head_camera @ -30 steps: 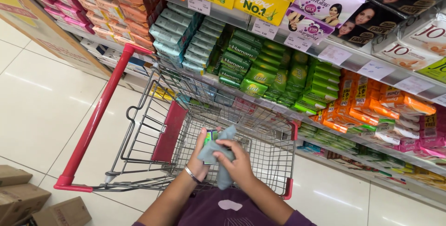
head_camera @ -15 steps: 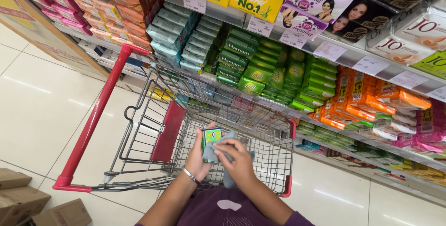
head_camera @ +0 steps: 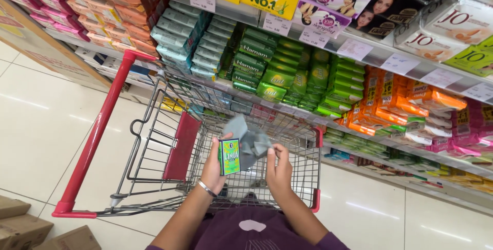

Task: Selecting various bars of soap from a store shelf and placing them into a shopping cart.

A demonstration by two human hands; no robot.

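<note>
Head view, looking down over a cart (head_camera: 154, 127) in a shop aisle.

Left hand (head_camera: 214, 165): grip closed around a small green box (head_camera: 229, 156), held upright, yellow-green printed face toward the camera. Thumb on the near edge, fingers behind. Thin bangle (head_camera: 207, 189) at the wrist.

Right hand (head_camera: 279, 170): grip pinched shut on a grey cloth (head_camera: 250, 142). Fingertips hold the cloth's lower right edge; the rest bunches up and left, touching the back of the box and rising above it.

Both hands are held close together over the cart's wire basket, near its right half. Box and cloth are in the air, above the basket, not resting in it.

Cart: wire mesh, red handle bar along the left, red flap (head_camera: 181, 147) inside the basket, red corner caps. It stands on a pale tiled floor (head_camera: 46, 121), front end just beside the shelves.

Shelves (head_camera: 380, 57): packed with stacked soap-size boxes in colour blocks, pink and peach at far left, teal next, dark and bright green in the middle, orange and then pink to the right. Larger yellow and white cartons on the shelf above. Price tags along the shelf edges.

Brown cardboard boxes (head_camera: 31, 227) on the floor at lower left. Purple sleeve (head_camera: 246, 232) at the bottom edge.
</note>
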